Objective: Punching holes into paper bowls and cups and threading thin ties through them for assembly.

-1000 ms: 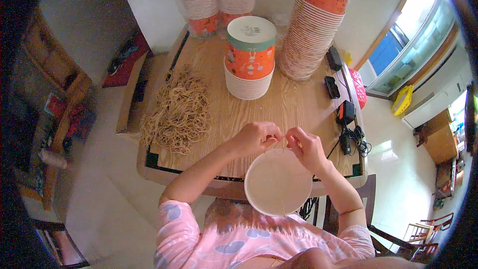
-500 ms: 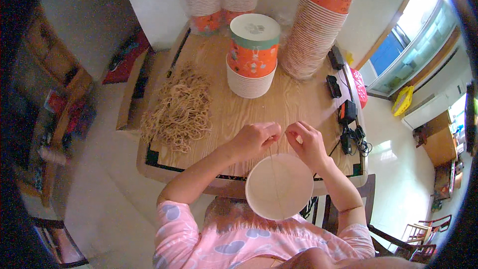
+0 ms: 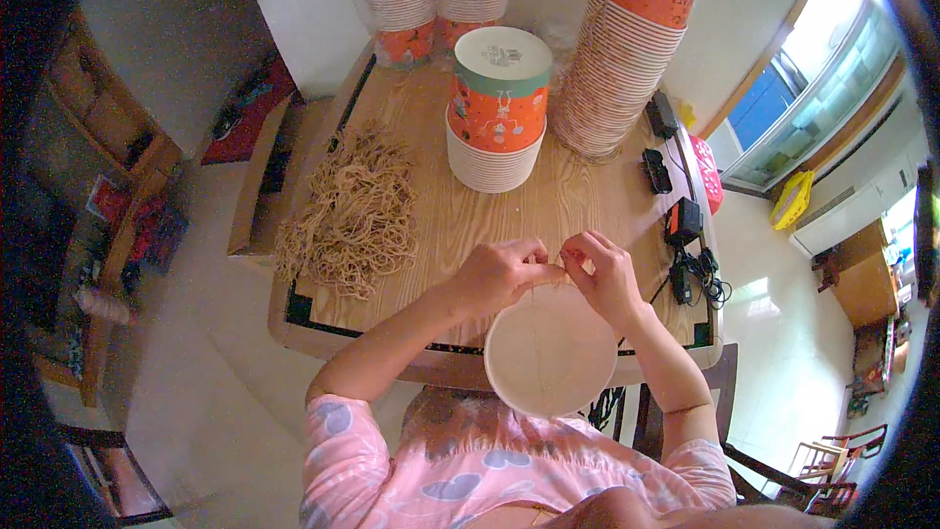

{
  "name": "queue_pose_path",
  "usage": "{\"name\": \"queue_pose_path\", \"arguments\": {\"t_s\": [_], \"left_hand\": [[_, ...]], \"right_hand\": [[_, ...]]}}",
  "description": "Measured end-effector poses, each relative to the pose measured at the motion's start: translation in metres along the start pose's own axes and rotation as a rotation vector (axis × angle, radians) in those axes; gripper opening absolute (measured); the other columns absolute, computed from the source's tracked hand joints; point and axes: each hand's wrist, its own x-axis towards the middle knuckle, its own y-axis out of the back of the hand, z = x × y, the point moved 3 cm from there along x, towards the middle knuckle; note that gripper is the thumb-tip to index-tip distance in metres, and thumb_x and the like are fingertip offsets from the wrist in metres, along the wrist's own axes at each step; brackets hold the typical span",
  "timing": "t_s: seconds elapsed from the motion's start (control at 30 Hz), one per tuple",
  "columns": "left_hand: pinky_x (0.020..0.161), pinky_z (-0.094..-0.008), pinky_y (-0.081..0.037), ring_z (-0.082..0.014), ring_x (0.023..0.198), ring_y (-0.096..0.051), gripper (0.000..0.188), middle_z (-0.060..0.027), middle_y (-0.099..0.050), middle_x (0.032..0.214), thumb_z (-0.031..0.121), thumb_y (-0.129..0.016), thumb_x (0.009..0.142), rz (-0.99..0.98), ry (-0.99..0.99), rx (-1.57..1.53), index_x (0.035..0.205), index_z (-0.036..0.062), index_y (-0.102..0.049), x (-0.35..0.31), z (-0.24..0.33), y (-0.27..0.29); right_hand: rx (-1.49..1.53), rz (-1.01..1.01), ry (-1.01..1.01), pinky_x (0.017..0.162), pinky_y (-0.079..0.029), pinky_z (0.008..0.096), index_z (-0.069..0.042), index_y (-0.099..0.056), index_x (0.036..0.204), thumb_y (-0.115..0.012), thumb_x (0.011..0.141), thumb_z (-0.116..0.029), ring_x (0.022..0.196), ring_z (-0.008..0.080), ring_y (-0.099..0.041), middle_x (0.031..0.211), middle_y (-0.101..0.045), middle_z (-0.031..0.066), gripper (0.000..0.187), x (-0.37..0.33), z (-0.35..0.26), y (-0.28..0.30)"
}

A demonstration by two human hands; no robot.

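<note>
Paper bucket [image 3: 548,358], pale and open-mouthed toward the camera, sits between the forearms in front of the person's chest, overlapping the table's [image 3: 470,225] near edge in view. Left hand [image 3: 507,274] and right hand [image 3: 599,279] nearly meet at its far rim, each with fingers bunched toward the thumb; what exactly is pinched there cannot be told. A faint strand [image 3: 557,358] seems to cross the mouth. The step in hand looks like fine fingertip work at the rim, probably with that strand. The next move would call for steady fingertips and a rim kept from tipping. Tangled tan cords [image 3: 357,216] lie left of a stack of inverted buckets [image 3: 499,118].
</note>
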Motion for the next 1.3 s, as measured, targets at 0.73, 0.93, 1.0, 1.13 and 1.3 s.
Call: {"name": "queue_pose_path", "arguments": {"t_s": [0.73,0.93,1.0,1.13,1.3], "left_hand": [[0.061,-0.0238,-0.044,-0.0068,0.068,-0.054,0.015,0.0029,-0.062,0.078,0.021,-0.065,0.081,-0.145,0.745,-1.046,0.086,0.0067,-0.065,-0.006,-0.043,-0.031],[0.062,-0.0213,-0.042,-0.0051,0.068,-0.053,0.016,0.0032,-0.062,0.077,0.026,-0.064,0.081,-0.210,0.896,-1.137,0.087,0.0105,-0.066,-0.006,-0.038,-0.028],[0.061,-0.0214,-0.042,-0.0050,0.068,-0.053,0.017,0.0032,-0.061,0.077,0.026,-0.063,0.082,-0.210,0.897,-1.156,0.086,0.0103,-0.066,-0.007,-0.039,-0.029],[0.062,-0.0212,-0.042,-0.0059,0.068,-0.054,0.016,0.0019,-0.062,0.077,0.023,-0.062,0.083,-0.189,0.957,-1.203,0.086,0.0077,-0.066,-0.007,-0.039,-0.029],[0.065,-0.0245,-0.050,-0.0118,0.069,-0.060,0.014,-0.0055,-0.065,0.083,0.013,-0.063,0.082,-0.070,1.011,-1.368,0.090,0.0013,-0.065,-0.007,-0.032,-0.026]], "right_hand": [[-0.086,0.011,0.109,0.062,-0.048,0.0373,-0.008,-0.061,0.083,-0.065,0.076,-0.011,0.072,0.0267,-0.059,0.080,-0.058,0.0075,0.009,-0.011,-0.006,-0.003],[-0.150,0.081,0.249,0.064,-0.048,0.0364,-0.010,-0.060,0.085,-0.066,0.074,-0.011,0.074,0.0251,-0.058,0.082,-0.058,0.0056,0.012,-0.011,-0.019,-0.001],[-0.166,0.069,0.258,0.064,-0.048,0.0360,-0.010,-0.060,0.085,-0.065,0.074,-0.011,0.075,0.0247,-0.058,0.083,-0.058,0.0052,0.013,-0.010,-0.019,-0.003],[-0.260,0.070,0.287,0.067,-0.047,0.0357,-0.009,-0.059,0.086,-0.064,0.076,-0.012,0.077,0.0239,-0.058,0.085,-0.059,0.0044,0.012,-0.009,-0.019,-0.006],[-0.307,0.074,0.289,0.071,-0.047,0.0354,-0.010,-0.061,0.090,-0.063,0.077,-0.013,0.079,0.0236,-0.058,0.088,-0.060,0.0043,0.013,-0.011,-0.020,-0.004]]}}
